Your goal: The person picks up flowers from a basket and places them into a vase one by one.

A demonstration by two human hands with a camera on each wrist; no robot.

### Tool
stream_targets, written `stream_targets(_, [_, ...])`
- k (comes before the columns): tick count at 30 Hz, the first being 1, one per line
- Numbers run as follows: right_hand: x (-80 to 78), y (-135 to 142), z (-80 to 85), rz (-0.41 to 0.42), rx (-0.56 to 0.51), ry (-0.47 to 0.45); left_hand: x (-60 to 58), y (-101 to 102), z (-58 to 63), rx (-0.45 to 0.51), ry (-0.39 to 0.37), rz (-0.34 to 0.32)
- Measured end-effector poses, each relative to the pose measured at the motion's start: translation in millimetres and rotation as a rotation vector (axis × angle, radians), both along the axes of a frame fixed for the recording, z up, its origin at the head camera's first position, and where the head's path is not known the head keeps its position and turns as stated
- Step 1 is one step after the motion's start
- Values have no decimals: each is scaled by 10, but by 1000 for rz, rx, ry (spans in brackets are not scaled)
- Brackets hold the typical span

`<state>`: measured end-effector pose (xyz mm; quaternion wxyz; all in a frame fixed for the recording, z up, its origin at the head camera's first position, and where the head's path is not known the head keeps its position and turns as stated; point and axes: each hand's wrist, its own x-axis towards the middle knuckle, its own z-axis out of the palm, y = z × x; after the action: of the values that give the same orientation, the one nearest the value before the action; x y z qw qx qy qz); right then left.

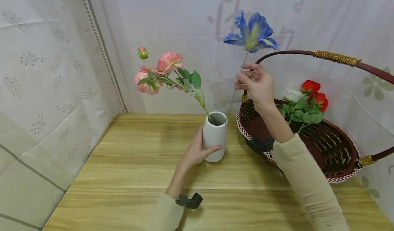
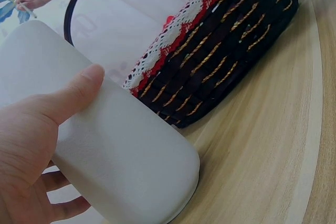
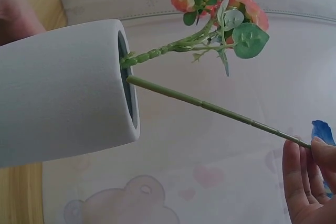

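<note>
My left hand (image 1: 196, 149) grips a white vase (image 1: 214, 137) that stands on the wooden table, thumb across its front and fingers round the far side. Pink artificial roses (image 1: 169, 63) lean out of the vase to the left. My right hand (image 1: 258, 84) pinches the thin stem of a blue artificial flower (image 1: 254, 34), raised above and to the right of the vase. In the right wrist view the lower end of the green stem (image 3: 199, 103) is right at the vase's mouth, beside the rose stem.
A dark woven basket (image 1: 341, 155) with a lace-trimmed rim and a tall arched handle (image 1: 286, 52) stands on the table to the right, under my right forearm. Red roses (image 1: 311, 86) and a white rose (image 1: 293, 95) lie in it. Behind the table (image 1: 138, 149) hangs a pale printed curtain (image 1: 172, 15).
</note>
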<state>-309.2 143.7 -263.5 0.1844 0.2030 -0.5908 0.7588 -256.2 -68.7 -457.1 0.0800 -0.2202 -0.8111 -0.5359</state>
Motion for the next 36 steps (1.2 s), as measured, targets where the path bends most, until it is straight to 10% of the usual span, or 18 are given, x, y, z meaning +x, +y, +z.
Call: stream_targets(36, [-33,-237,-223,16,162,-59,-4,-6,1,-18,-2,0])
